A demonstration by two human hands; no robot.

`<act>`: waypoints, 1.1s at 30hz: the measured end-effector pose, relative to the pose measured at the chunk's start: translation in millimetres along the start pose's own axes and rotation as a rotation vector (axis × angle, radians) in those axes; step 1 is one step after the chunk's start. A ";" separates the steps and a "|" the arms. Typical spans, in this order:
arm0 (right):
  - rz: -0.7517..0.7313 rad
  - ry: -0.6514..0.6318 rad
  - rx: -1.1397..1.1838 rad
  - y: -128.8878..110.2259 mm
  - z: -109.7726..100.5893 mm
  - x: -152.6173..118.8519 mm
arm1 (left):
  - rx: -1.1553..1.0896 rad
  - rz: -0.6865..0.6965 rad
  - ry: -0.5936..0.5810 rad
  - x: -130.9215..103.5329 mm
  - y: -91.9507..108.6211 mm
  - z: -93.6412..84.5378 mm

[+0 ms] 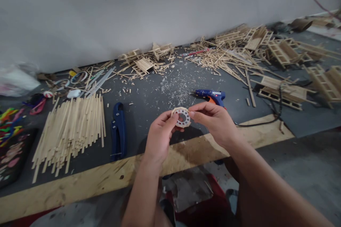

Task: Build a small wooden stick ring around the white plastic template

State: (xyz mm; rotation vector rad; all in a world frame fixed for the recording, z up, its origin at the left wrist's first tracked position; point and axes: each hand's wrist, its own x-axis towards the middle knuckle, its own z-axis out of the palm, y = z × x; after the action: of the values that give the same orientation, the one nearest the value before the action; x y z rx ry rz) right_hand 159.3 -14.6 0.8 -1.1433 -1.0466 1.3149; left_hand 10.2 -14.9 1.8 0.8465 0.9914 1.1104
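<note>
Pale holed ring [183, 123] sits at frame centre, left hand [161, 129] gripping its left rim, right hand [215, 119] pinching its upper-right edge; probably light, stiff, rather fragile, best held by the outer rim.

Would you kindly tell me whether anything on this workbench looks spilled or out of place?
Yes: pale scraps are scattered untidily over the dark tabletop beyond the hand-held ring. Farther back on the right, loose sticks lie crisscrossed, unlike the neater pile at left.
</note>
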 end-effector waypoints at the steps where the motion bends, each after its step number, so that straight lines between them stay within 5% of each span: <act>1: 0.000 -0.011 0.012 0.4 0.0 0.4 | 0.001 0.003 -0.004 0.2 -0.5 -0.4; 33: 0.007 -0.137 -0.228 9.1 -2.7 2.7 | 0.028 0.079 0.076 4.3 -5.9 2.0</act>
State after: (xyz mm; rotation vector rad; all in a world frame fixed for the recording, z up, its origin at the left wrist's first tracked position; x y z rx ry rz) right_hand 160.6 -12.4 -8.8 -1.2387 -1.3209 1.3192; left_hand 14.6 -12.3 -3.8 0.8774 1.0455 1.2056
